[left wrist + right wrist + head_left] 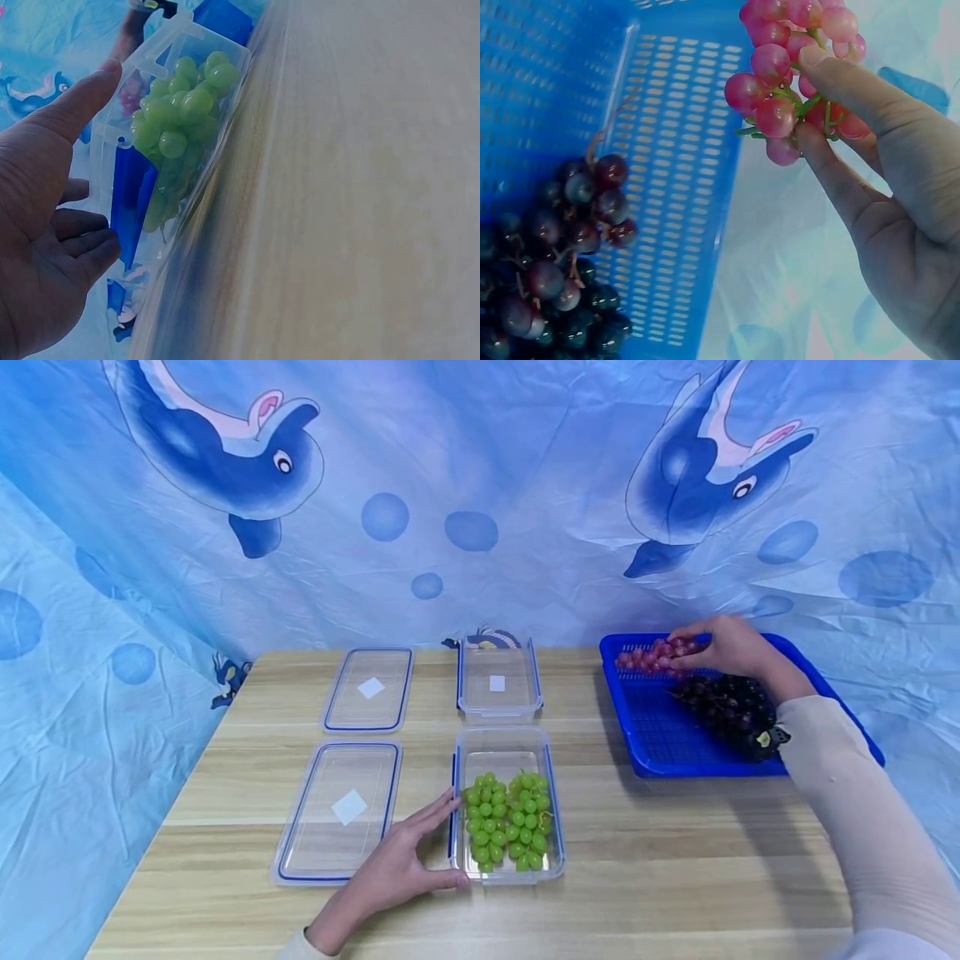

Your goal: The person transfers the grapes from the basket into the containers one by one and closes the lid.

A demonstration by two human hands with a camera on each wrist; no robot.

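My right hand (731, 647) pinches a bunch of red grapes (774, 112) by its green stems, over the back of the blue basket (637, 752). Dark grapes (731, 710) lie in that basket below the hand. My left hand (401, 860) rests at the left side of a clear plastic box (510, 743), its thumb by the front corner and its straight fingers along the side wall. Inside the box sit two bunches of green grapes (486, 822). The left wrist view shows the same hand (52, 225) spread beside the box wall, with a blue clip on that side.
A second clear box (480, 697) stands behind the first. Two clear lids with blue seals lie to the left, a far lid (386, 706) and a near lid (311, 827), each bearing a white label. A blue dolphin-print sheet (525, 593) hangs behind the wooden table (660, 893).
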